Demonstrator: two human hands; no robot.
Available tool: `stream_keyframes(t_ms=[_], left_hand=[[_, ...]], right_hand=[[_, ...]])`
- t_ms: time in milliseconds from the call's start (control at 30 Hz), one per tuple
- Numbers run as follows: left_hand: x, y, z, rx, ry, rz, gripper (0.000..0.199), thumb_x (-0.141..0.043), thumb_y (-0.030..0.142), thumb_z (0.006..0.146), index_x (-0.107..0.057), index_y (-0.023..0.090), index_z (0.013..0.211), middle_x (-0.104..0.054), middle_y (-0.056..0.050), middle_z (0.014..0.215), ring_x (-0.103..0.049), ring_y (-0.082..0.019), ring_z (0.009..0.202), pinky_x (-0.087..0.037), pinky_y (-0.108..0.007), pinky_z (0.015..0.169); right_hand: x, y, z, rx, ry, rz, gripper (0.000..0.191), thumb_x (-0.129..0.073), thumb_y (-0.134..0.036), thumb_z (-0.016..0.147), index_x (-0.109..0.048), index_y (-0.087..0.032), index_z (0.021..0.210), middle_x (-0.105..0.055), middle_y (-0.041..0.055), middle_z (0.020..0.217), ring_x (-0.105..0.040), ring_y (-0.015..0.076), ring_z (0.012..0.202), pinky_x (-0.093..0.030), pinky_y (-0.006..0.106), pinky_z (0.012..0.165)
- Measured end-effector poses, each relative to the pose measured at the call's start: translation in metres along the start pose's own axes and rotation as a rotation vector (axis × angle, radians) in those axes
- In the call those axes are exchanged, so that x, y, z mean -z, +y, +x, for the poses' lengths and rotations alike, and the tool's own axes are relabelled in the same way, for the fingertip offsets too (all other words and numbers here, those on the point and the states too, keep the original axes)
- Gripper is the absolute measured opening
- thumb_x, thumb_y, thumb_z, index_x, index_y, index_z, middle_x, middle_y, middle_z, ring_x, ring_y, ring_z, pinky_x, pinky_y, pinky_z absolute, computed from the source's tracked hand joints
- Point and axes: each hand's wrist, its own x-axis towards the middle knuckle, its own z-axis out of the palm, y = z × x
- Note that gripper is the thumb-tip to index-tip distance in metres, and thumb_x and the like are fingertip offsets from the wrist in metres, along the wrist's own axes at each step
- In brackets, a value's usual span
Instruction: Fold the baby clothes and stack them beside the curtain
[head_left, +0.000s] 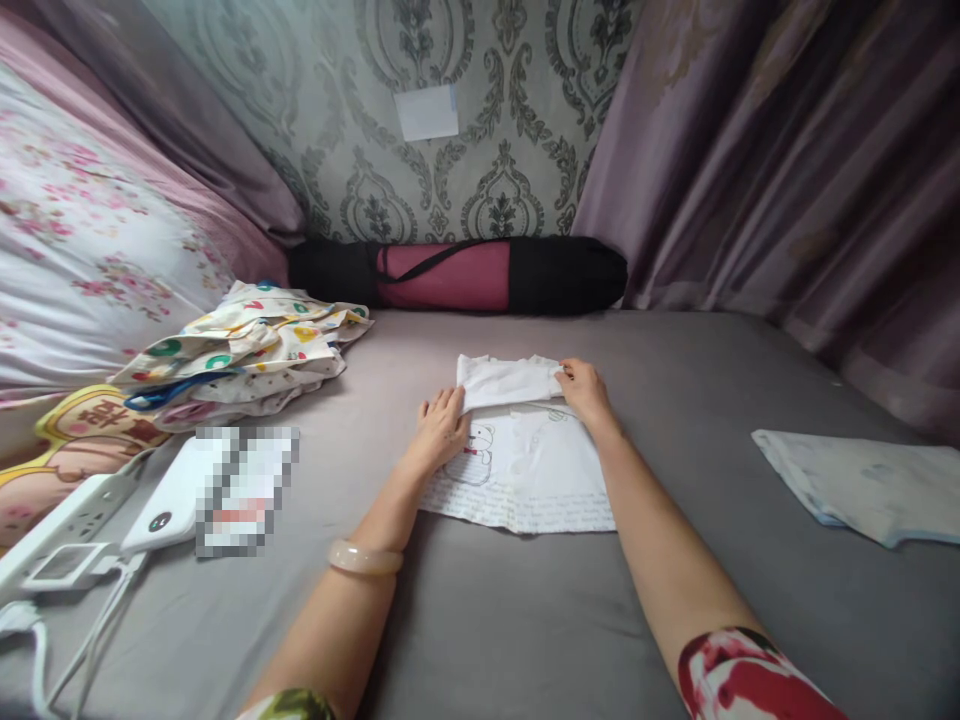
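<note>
A white garment [559, 465] with a line-drawn bear and rows of small lettering lies on the grey sheet in front of me. Its far part is folded over into a plain white band [506, 380]. My left hand [442, 430] rests at the left end of this band, fingers stretched out and lying on the cloth. At the band's right end, my right hand [585, 390] pinches the corner between thumb and fingers. A pale bangle [365, 557] circles my left wrist.
Patterned clothes [255, 340] are piled at the left, near a yellow cushion [82, 430]. A power strip [82, 515], cables and a white power bank [176, 490] lie closer. Folded pale cloth [870, 485] is at the right; a black-and-maroon roll bag [450, 275] lies along the wall.
</note>
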Motion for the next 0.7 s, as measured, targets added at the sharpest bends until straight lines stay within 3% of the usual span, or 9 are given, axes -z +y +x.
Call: stream_keyframes(t_ms=[233,400,533,700], left_hand=[[0.003,0.002,-0.003,-0.031,0.033,-0.022,0.058,-0.040,0.033,0.092,-0.031,0.014,0.146,-0.037,-0.021,0.151,-0.032,-0.031,0.141,-0.018,-0.056,0.114],[0.004,0.007,-0.007,-0.159,0.087,0.039,0.053,-0.039,0.028,0.094,-0.033,0.015,0.145,-0.035,-0.019,0.153,-0.030,-0.028,0.143,-0.017,-0.055,0.116],[0.002,0.012,-0.009,-0.280,0.020,0.137,0.046,-0.032,0.027,0.098,-0.039,0.015,0.143,-0.036,-0.015,0.153,-0.026,-0.026,0.145,-0.016,-0.052,0.118],[-0.002,0.012,-0.010,-0.234,-0.042,0.182,0.045,-0.029,0.031,0.100,-0.039,0.017,0.142,-0.036,-0.013,0.154,-0.027,-0.026,0.145,-0.023,-0.052,0.116]], right_hand=[[0.007,-0.024,-0.020,0.112,0.002,-0.318,0.045,-0.031,-0.010,0.093,-0.055,-0.008,0.131,-0.058,0.0213,0.130,-0.052,0.0299,0.120,-0.039,0.039,0.099],[-0.009,-0.050,-0.036,0.283,-0.198,-0.324,0.054,-0.029,-0.030,0.099,-0.038,-0.005,0.146,-0.032,0.0162,0.155,-0.024,0.0268,0.144,-0.017,0.041,0.116],[-0.024,-0.054,-0.044,0.250,-0.291,-0.378,0.061,-0.021,-0.041,0.101,-0.030,-0.009,0.151,-0.022,0.0112,0.160,-0.011,0.0260,0.148,-0.008,0.047,0.118],[-0.029,-0.047,-0.042,0.205,-0.317,-0.455,0.062,-0.016,-0.043,0.100,-0.026,-0.012,0.153,-0.019,0.0077,0.161,-0.009,0.0257,0.148,-0.006,0.048,0.118]])
